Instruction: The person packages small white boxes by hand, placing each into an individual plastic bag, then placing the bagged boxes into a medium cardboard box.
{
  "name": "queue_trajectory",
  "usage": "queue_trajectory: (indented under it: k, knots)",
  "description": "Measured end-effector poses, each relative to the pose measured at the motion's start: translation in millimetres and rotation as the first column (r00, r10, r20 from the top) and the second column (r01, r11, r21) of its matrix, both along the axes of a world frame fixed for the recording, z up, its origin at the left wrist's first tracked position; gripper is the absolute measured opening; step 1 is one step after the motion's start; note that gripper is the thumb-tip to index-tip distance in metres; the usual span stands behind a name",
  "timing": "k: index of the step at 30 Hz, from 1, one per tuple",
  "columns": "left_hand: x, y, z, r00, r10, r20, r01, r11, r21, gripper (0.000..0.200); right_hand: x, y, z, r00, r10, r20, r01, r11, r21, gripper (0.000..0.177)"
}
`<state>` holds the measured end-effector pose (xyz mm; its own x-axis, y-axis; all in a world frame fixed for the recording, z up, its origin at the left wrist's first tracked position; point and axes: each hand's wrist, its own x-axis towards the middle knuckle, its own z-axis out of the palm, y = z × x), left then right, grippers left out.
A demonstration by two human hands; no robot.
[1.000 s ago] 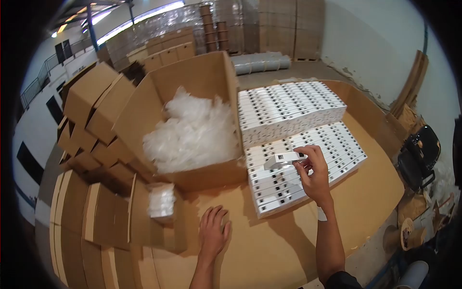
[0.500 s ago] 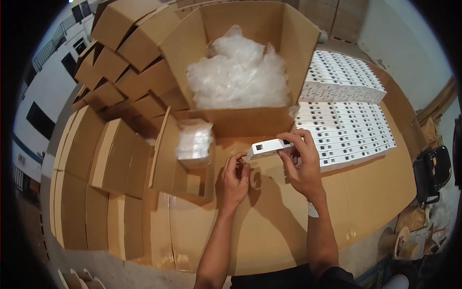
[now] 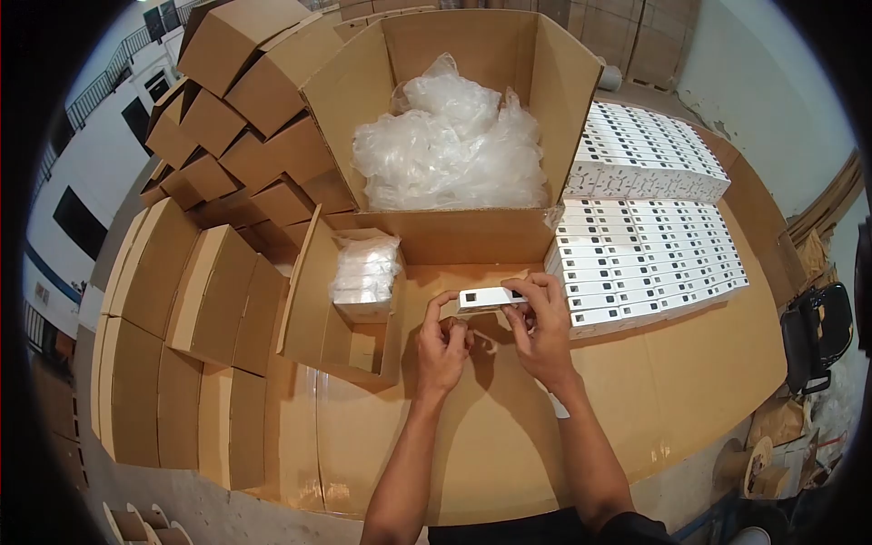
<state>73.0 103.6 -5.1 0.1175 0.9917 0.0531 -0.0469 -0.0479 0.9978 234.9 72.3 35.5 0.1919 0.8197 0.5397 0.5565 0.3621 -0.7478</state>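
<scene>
Between my two hands is a small, slim white box [image 3: 489, 299] with a dark square on its narrow face. My right hand [image 3: 546, 338] grips its right end between thumb and fingers. At the left end, my left hand [image 3: 442, 350] has its index finger against the edge, the other fingers curled below. To the left, an open cardboard carton [image 3: 304, 304] contains a stack of white boxes in clear plastic [image 3: 366, 272]. Rows of similar white boxes [image 3: 649, 259] stand at the right, beside my right hand.
A large open carton [image 3: 472, 238] full of clear plastic bags [image 3: 450, 150] stands behind my hands. Empty brown cartons [image 3: 254, 136] are piled at the back left, with closed-looking cartons [image 3: 150, 363] at the left. Cardboard [image 3: 636, 409] covers the table.
My right hand and the white box have moved left and down, and the box is now more level. The left index finger has come against the box's left end.
</scene>
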Motion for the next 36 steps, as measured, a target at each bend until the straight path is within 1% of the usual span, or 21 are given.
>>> queue_trajectory:
  k: [1,2,4,5,7,8,9,10,11,13,14,18,20,21,23,24,26,27,29,32,36]
  knots:
    - [-1.7,0.9,-1.0,0.993,-0.046,0.111,0.051,0.998,-0.04,0.04,-0.8,-0.3,-1.3,1.0,-0.001,0.0,0.001,1.0,0.0,0.037]
    - [-3.7,1.5,-0.9,0.993,-0.047,0.111,0.052,0.998,-0.041,0.04,-1.4,-0.9,-3.0,1.0,0.001,0.01,-0.001,1.0,0.006,0.037]
    - [-5.6,2.4,1.3,0.962,-0.083,0.259,0.098,0.994,-0.043,0.037,-2.7,-3.3,-6.1,1.0,-0.002,0.021,0.002,1.0,0.013,0.038]
    - [-4.7,2.9,-0.3,0.962,-0.089,0.26,0.103,0.994,-0.041,0.037,-3.3,-5.1,-7.5,0.999,-0.019,0.028,0.018,1.0,0.019,0.038]
    - [-2.2,3.9,-4.5,0.937,-0.046,0.346,0.08,0.993,-0.086,0.036,-4.5,-8.0,-8.4,0.998,-0.044,0.034,0.042,0.999,0.034,0.038]
    - [-0.5,3.6,-3.1,0.956,-0.004,0.295,0.038,0.993,-0.109,0.037,-5.4,-9.6,-8.5,0.996,-0.059,0.066,0.056,0.997,0.052,0.037]
    - [-0.8,3.9,-4.9,0.955,-0.013,0.295,0.046,0.994,-0.103,0.037,-5.8,-11.5,-9.0,0.992,-0.075,0.097,0.069,0.995,0.069,0.037]
    - [-2.6,5.0,-7.0,0.977,-0.012,0.215,0.04,0.991,-0.127,0.036,-5.3,-10.5,-12.6,0.997,-0.048,0.058,0.046,0.998,0.032,0.036]
    - [-3.9,5.5,-8.2,0.991,-0.01,0.133,0.03,0.988,-0.15,0.036,-5.7,-10.6,-14.6,0.997,-0.055,0.058,0.053,0.998,0.038,0.036]
    - [-5.1,5.8,-6.2,0.99,-0.008,0.141,0.032,0.986,-0.166,0.033,-7.9,-9.6,-15.7,1.0,-0.016,-0.005,0.016,0.999,0.039,0.035]
    - [-6.0,6.4,-4.3,0.989,0.002,0.149,0.026,0.982,-0.189,0.03,-7.6,-10.0,-17.4,1.0,0.003,-0.028,-0.003,1.0,0.005,0.032]
    - [-9.8,10.1,-5.1,0.99,0.008,0.14,0.014,0.989,-0.15,0.025,-6.7,-7.9,-19.0,0.997,0.029,-0.068,-0.029,1.0,-0.003,0.026]
    - [-14.2,14.4,-11.1,0.983,-0.01,0.184,0.033,0.992,-0.121,0.02,-6.3,-3.1,-28.0,0.931,0.08,-0.356,-0.108,0.992,-0.059,0.02]
    - [-13.0,14.8,-14.1,0.983,-0.008,0.183,0.031,0.992,-0.123,0.02,-5.3,-1.9,-32.3,0.931,0.082,-0.356,-0.11,0.992,-0.06,0.02]
    - [-7.9,16.2,-15.1,0.975,0.011,0.224,-0.011,1.0,-0.003,0.028,-1.3,0.7,-40.8,0.948,0.07,-0.311,-0.103,0.991,-0.088,0.026]
    - [-8.9,15.9,-15.7,0.975,0.011,0.222,-0.01,1.0,-0.007,0.028,-1.3,1.7,-46.0,0.947,0.068,-0.313,-0.102,0.991,-0.092,0.026]
    - [-10.4,16.9,-16.2,1.0,0.0,0.012,-0.001,0.996,0.093,0.036,-1.5,3.8,-50.7,0.907,0.023,-0.42,-0.132,0.964,-0.231,0.039]
    - [-12.1,17.3,-15.5,1.0,-0.002,0.011,0.001,0.996,0.091,0.036,-0.4,3.8,-51.5,0.907,0.02,-0.42,-0.129,0.964,-0.233,0.039]
    - [-16.0,16.4,-12.2,0.958,0.021,-0.287,0.04,0.978,0.204,0.038,1.5,3.6,-45.1,0.957,0.02,-0.289,-0.102,0.957,-0.271,0.05]
    - [-16.2,15.9,-2.8,0.949,-0.001,-0.316,0.051,0.987,0.151,0.034,1.3,2.8,-41.0,0.966,0.028,-0.257,-0.106,0.949,-0.296,0.054]
    - [-19.0,14.6,0.7,0.941,-0.025,-0.338,0.089,0.981,0.175,0.033,2.9,3.5,-50.7,0.965,0.055,-0.257,-0.13,0.95,-0.284,0.056]
